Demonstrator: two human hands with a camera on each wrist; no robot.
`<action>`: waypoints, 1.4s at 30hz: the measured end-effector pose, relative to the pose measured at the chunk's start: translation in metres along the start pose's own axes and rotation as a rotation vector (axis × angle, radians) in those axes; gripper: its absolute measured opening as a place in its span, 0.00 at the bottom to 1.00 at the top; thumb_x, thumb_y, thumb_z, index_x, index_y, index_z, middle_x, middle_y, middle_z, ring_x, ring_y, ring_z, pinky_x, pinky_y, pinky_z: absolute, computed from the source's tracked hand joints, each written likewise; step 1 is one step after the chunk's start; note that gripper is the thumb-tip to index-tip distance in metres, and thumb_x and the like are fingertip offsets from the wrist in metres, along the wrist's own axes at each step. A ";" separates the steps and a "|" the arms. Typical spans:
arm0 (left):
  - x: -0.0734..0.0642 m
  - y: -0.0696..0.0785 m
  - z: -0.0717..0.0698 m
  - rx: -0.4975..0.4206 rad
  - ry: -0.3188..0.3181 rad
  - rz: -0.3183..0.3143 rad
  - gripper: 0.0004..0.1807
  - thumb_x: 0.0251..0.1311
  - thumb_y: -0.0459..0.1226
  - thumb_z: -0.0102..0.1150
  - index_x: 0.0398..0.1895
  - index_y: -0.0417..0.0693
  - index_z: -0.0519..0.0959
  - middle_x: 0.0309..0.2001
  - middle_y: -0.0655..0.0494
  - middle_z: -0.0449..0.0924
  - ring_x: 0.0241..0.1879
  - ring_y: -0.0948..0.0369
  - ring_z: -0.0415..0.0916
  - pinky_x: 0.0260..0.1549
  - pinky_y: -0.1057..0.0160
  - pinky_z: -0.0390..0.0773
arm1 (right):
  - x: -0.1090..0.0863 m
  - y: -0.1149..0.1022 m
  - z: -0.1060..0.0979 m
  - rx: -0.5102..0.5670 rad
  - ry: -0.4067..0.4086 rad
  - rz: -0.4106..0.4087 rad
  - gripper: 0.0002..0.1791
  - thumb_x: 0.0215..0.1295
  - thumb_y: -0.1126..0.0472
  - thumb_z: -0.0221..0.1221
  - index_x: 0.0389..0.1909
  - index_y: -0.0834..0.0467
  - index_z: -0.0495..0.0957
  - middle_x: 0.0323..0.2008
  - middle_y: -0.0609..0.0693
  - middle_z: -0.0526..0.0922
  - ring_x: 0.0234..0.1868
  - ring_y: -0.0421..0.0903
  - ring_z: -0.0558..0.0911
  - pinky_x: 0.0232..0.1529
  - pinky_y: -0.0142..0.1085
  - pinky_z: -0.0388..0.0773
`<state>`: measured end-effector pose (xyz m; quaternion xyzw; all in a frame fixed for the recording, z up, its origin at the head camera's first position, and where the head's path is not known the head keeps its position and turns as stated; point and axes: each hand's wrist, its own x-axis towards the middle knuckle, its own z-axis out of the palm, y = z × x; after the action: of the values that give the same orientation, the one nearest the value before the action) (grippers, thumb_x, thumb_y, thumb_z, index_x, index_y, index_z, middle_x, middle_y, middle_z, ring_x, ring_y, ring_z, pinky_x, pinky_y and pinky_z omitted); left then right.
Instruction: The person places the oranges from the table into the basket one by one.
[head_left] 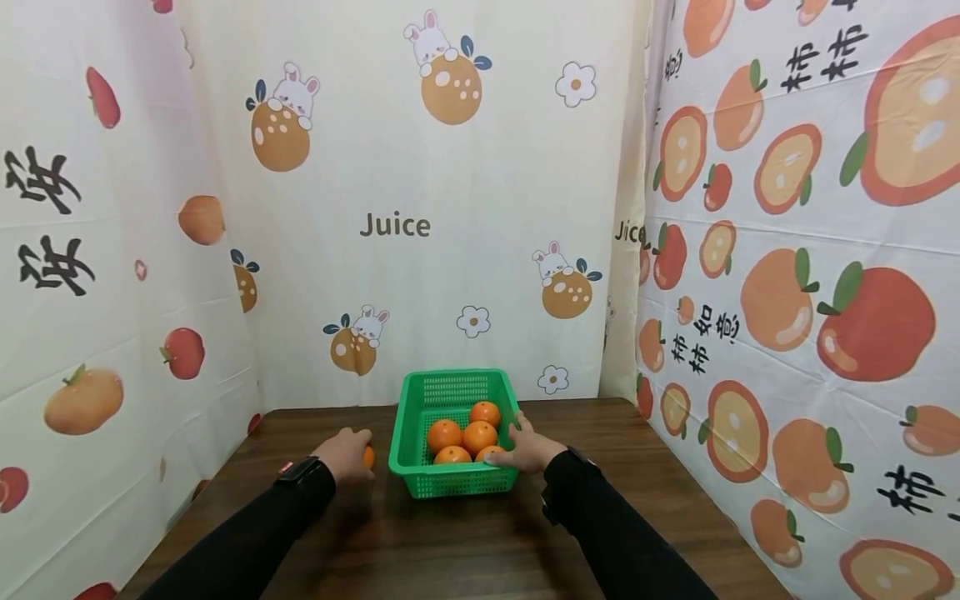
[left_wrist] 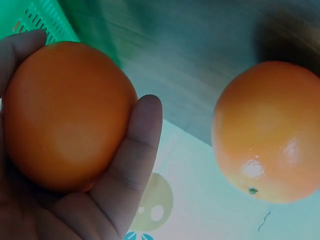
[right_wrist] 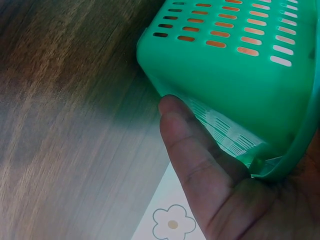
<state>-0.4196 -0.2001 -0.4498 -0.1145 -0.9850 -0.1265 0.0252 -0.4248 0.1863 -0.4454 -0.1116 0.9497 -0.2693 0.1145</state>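
Note:
A green plastic basket (head_left: 453, 482) with slotted walls stands on the table, several oranges (head_left: 444, 437) inside it. To its left, my left hand (head_left: 347, 454) holds an orange (left_wrist: 70, 117) between thumb and fingers, low over the table. A second loose orange (left_wrist: 270, 132) appears beside the held one in the left wrist view, apart from the hand; the head view does not show it. At the basket's right side, my right hand (head_left: 532, 450) grips the wall, thumb over the rim and fingers (right_wrist: 187, 150) along the outside. The right wrist view hides the thumb.
The dark wooden table (head_left: 420, 550) reaches back to a printed curtain (head_left: 315, 250) with fruit and rabbits. More printed sheets hang along the left and right sides, close to the table edges.

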 end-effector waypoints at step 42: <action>0.039 0.037 -0.019 -0.085 0.211 0.103 0.36 0.57 0.46 0.78 0.63 0.43 0.71 0.48 0.45 0.76 0.37 0.53 0.74 0.42 0.56 0.84 | -0.006 -0.006 -0.003 -0.042 0.015 0.013 0.57 0.71 0.29 0.60 0.84 0.63 0.54 0.88 0.61 0.35 0.82 0.67 0.61 0.77 0.61 0.65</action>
<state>-0.4481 -0.1617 -0.4193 -0.1517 -0.9635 -0.1781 0.1303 -0.4186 0.1843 -0.4391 -0.1058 0.9567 -0.2491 0.1069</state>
